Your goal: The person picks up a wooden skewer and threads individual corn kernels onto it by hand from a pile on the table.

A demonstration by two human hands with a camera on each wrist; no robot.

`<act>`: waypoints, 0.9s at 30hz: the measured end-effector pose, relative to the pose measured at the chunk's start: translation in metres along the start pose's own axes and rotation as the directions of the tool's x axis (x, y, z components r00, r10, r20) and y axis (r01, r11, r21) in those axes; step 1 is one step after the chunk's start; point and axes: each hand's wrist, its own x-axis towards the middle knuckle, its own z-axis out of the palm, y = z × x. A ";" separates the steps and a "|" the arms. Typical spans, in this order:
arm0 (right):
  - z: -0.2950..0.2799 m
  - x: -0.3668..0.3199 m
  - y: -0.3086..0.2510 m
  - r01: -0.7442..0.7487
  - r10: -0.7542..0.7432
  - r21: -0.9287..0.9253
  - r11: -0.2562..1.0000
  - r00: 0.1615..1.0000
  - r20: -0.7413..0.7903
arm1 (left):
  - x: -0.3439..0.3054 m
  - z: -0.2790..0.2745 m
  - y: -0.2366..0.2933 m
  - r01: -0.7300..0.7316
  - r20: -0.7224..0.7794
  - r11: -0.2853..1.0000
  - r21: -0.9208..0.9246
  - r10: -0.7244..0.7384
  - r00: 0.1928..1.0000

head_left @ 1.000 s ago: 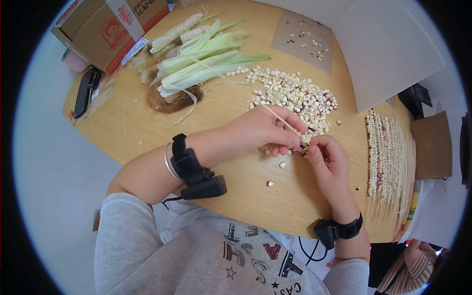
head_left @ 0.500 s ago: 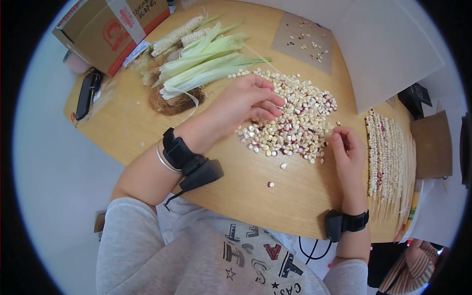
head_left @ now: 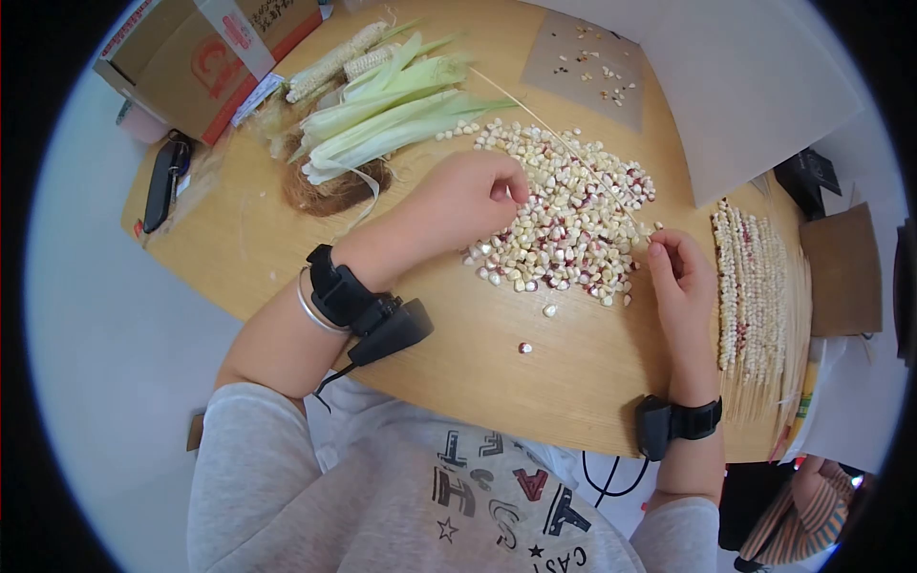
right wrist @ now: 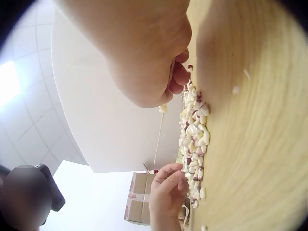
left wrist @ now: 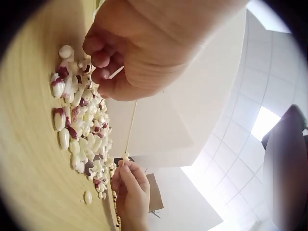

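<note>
My right hand (head_left: 683, 282) pinches a thin wooden stick (head_left: 523, 104) near its lower end, right of the loose corn kernels (head_left: 564, 253). The stick slants away to the upper left above the pile. A few pale threaded kernels (right wrist: 162, 109) show on it just beyond the fingers in the right wrist view. My left hand (head_left: 475, 196) is at the pile's left edge, thumb and fingers bent inward. In the left wrist view its fingertips (left wrist: 90, 45) come right up to the kernels; I cannot tell whether one is between them.
Corn husks (head_left: 382, 134), bare cobs (head_left: 336, 62) and brown silk (head_left: 334, 191) lie at the back left beside a cardboard box (head_left: 215, 72). Finished kernel strings on sticks (head_left: 750, 296) lie at the right. A grey sheet (head_left: 583, 72) with scattered bits is at the back.
Both hands were together at the stick over the pile. They have since parted: the left moved left and bent its fingers at the kernels, while the right moved right, keeping the stick.
</note>
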 end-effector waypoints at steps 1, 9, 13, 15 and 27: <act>0.000 -0.001 0.000 0.008 -0.008 -0.006 1.000 1.000 0.003 | -0.001 -0.002 0.002 0.026 -0.030 0.999 0.040 -0.025 0.999; 0.000 0.000 0.001 -0.011 0.011 -0.016 1.000 1.000 0.011 | -0.007 -0.010 0.018 -0.036 0.092 0.950 0.310 0.007 0.996; 0.003 -0.001 -0.002 -0.010 0.010 0.008 1.000 1.000 0.012 | -0.007 -0.007 0.015 -0.035 0.127 0.967 0.252 0.003 0.992; 0.002 -0.001 -0.002 -0.013 0.013 0.002 1.000 1.000 0.014 | -0.006 -0.006 0.014 -0.035 0.125 0.973 0.229 0.007 0.992; 0.000 0.000 -0.001 0.000 0.000 -0.009 1.000 1.000 0.018 | 0.008 -0.022 0.000 0.128 -0.152 0.616 -0.778 -0.382 0.912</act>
